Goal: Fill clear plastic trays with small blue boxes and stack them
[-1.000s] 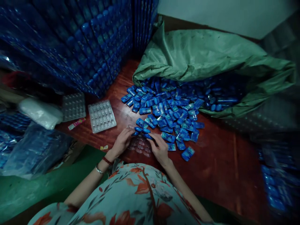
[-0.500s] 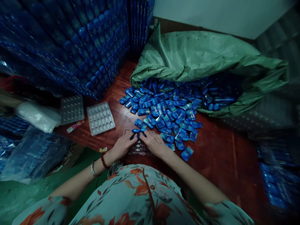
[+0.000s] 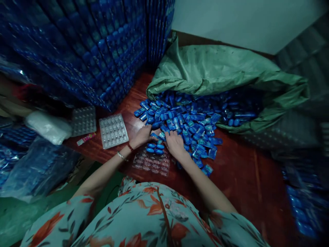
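Note:
At the near edge of a heap of small blue packs [image 3: 197,128], my left hand [image 3: 142,136] has its thumb and fingers bent around a pack. My right hand [image 3: 175,144] reaches onto the heap to its right, its fingers curled down over a pack and their tips partly hidden. Between my wrists lies a clear plastic tray [image 3: 151,165] with rows of moulded cavities. Several blue packs [image 3: 155,149] stand in its far rows, their rounded blue ends facing up; the nearer cavities hold nothing.
Behind the heap, a green sack [image 3: 221,68] lies with its mouth open, more packs inside. Two moulded trays, the nearer one pale [image 3: 113,131], lie left beside a pink wrapper [image 3: 86,139]. Tall stacks of filled blue trays [image 3: 110,58] rise at the back left.
Both hands have moved forward from the tray to the heap's edge. The packs they held over the tray now stand in its far rows. The view has shifted slightly.

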Motion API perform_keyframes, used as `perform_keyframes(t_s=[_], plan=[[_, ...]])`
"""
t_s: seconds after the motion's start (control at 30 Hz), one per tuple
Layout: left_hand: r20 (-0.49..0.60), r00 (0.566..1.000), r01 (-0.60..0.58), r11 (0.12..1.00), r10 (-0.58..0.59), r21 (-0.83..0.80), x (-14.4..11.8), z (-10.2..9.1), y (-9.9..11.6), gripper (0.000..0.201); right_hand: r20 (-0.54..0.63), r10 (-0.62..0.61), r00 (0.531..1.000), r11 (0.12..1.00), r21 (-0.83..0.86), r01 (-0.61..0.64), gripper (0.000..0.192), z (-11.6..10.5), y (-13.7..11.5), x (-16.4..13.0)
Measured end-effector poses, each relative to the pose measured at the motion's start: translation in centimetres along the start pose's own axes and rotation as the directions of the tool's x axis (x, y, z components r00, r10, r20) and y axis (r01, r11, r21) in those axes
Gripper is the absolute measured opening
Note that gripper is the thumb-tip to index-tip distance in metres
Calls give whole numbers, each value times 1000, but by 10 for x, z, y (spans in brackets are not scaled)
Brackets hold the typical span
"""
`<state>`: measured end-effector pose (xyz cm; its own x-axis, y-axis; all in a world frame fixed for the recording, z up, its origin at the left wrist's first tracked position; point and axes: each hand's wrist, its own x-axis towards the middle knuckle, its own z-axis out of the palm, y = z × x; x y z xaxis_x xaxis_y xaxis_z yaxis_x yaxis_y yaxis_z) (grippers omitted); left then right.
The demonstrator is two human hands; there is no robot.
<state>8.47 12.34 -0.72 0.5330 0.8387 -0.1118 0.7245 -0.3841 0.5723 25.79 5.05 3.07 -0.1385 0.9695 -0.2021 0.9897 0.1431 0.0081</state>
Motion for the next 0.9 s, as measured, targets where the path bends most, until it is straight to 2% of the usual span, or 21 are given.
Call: perform_keyframes(t_s=[0.07,0.17,0.27,0.37,0.43,0.5,0.57,0.63,0.67,0.73,0.83,0.9], plan=[[52,998,-42,996,38,78,10,4,0,37,-33,30,999,999,-15,-31,32,5,-3,2],[58,991,-125,990,122,68,10,9,-4,28,-69,63,996,996,-50,-67,24,15,-4,1],[-36,990,-139,989,137,-60,2,9,-11,23,-100,-5,995,999,-41,1,28,23,3,-1],[-191,981,-93,962,44,-257,-19,2,-17,20,-189,-46,981,990,121,70,27,27,17,-11],[-338,938,-62,930,-69,-362,-45,-5,-19,20,-279,12,960,936,342,88,26,25,26,-27],[-470,861,-23,906,-197,-423,-78,-11,-18,19,-301,49,952,815,563,136,26,23,29,-49],[-545,794,6,901,-268,-434,-113,-12,-14,18,-257,-19,966,691,695,199,24,21,25,-72],[-570,776,18,912,-271,-410,-141,-8,-7,16,-221,-120,968,629,737,246,23,21,15,-89],[-569,783,15,922,-252,-388,-151,-3,-2,16,-215,-149,965,634,728,260,24,22,9,-94],[-548,819,-18,947,-170,-321,-160,8,7,16,-219,-169,961,718,641,272,24,26,-2,-97],[-470,881,-136,978,46,-160,-155,25,14,21,-244,-202,948,874,392,287,27,30,-14,-92],[-395,899,-223,974,188,-46,-147,31,16,27,-259,-230,938,919,260,297,30,29,-19,-88]])
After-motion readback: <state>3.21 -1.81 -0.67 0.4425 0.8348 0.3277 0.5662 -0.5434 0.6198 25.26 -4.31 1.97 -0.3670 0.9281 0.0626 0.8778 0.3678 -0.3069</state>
